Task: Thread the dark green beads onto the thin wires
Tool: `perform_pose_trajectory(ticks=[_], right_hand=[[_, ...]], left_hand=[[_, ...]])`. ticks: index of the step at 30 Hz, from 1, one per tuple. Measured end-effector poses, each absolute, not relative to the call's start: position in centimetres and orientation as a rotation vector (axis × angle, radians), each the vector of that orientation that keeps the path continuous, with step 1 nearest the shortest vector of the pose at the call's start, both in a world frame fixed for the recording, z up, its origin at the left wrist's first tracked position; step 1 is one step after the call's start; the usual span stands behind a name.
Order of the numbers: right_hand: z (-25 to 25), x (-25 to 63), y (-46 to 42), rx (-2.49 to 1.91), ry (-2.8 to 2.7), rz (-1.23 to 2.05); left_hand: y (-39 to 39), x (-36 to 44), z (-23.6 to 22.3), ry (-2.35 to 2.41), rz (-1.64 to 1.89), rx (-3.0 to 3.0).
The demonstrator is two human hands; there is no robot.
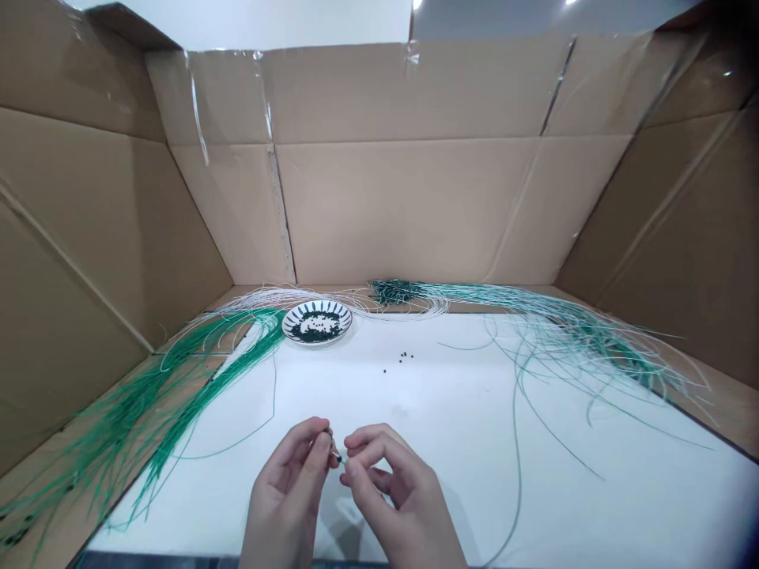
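My left hand (290, 486) and my right hand (391, 490) are close together at the bottom middle of the view. Their fingertips pinch a short thin strand (334, 444) carrying small dark beads (339, 458), mostly hidden by my fingers. A round white plate (316, 322) with dark blue markings stands far ahead, holding a heap of dark beads. Several loose beads (403, 357) lie on the white surface (451, 411) ahead of my hands. Bundles of thin green strands (160, 395) and white strands (266, 299) spread along both sides and the back.
Tan cardboard walls (403, 213) with taped seams rise along the back and both sides of the white surface. A long green strand (517, 474) curves across the surface to the right of my right hand.
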State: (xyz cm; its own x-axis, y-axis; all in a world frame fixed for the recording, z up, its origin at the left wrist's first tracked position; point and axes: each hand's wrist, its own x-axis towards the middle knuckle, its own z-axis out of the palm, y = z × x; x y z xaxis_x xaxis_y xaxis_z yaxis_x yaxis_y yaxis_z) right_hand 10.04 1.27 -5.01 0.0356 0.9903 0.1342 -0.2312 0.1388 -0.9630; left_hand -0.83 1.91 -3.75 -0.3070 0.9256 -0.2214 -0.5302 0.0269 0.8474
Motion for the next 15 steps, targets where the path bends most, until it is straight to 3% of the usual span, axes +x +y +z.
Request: perform_pose_trajectory(ticks=[15], right_hand=[[-6.0,10.8,1.6,-1.019,-1.150,1.103]], left_hand=[[1.9,-0.8,-5.6,1.246,1.659,0.842]])
